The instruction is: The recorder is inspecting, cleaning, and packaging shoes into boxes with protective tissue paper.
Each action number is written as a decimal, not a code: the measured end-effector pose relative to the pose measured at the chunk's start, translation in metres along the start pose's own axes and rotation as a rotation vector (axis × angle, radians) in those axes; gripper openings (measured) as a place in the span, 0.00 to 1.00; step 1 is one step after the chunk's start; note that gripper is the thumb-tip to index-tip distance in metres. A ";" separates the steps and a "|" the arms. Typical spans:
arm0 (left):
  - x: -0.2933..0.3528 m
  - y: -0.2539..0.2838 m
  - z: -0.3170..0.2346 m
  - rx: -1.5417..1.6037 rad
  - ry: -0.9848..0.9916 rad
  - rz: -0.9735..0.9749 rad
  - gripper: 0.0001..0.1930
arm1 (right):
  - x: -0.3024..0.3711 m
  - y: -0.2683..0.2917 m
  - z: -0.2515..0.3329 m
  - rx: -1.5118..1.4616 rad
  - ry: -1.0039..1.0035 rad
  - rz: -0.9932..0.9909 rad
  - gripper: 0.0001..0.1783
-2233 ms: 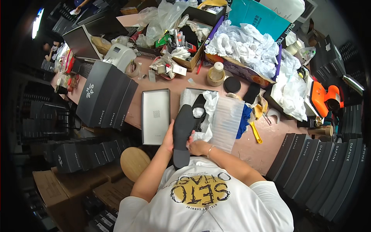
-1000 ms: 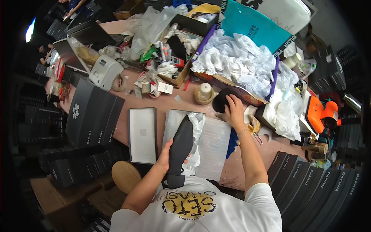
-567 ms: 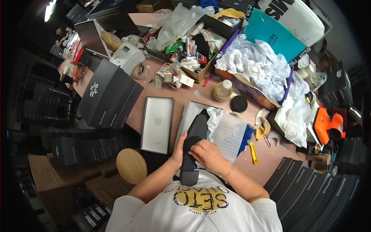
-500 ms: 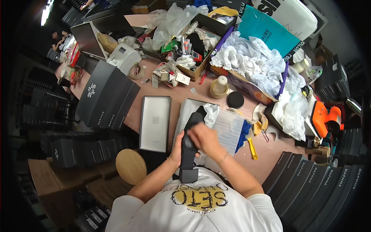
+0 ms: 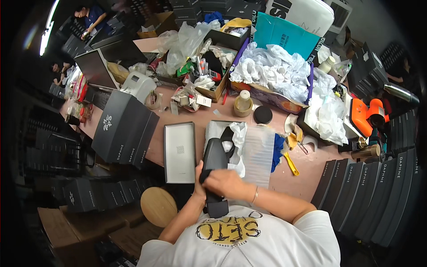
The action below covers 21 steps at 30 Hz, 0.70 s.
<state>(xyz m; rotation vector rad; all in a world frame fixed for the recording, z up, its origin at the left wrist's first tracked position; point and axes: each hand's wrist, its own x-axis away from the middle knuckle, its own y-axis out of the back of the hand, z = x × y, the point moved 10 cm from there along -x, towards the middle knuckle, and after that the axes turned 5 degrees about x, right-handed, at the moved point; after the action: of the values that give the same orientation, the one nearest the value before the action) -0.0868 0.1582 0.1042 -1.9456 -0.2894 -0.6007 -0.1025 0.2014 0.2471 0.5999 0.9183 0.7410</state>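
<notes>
A black block-heeled shoe (image 5: 214, 153) is held close to my chest, toe pointing away and heel nearest my shirt. My left hand (image 5: 199, 184) wraps its left side. Across the shoe's middle lies my right hand (image 5: 226, 183), closed, with a small dark piece that looks like cloth (image 5: 205, 175) at its fingertips; the exact kind is unclear. Beyond the shoe, an open shoe box (image 5: 212, 129) contains white tissue paper (image 5: 239, 138) and a black strap-like part (image 5: 228, 133). To its left rests a shallow grey box lid (image 5: 180, 153).
Closed dark shoe boxes (image 5: 122, 129) stand left; more (image 5: 369, 196) line the right. Farther back are a glue jar (image 5: 243, 104), a black round lid (image 5: 263, 114) and a tissue-filled carton (image 5: 273, 71). A yellow-handled tool (image 5: 291, 164) lies right. Another person (image 5: 92, 20) is far left.
My right hand has moved from the shoe's upper part down and left to its middle. The shoe has shifted slightly, uncovering more of the open box. My view has tilted up a little.
</notes>
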 end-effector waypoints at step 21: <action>0.001 0.000 0.017 0.034 0.032 0.072 0.35 | 0.050 -0.013 0.013 -0.621 -0.044 0.522 0.21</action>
<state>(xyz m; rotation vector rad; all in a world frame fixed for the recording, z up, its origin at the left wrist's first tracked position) -0.0807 0.1730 0.0989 -1.9033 -0.2068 -0.5756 -0.0677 0.2305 0.2200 0.2938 0.4404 1.4070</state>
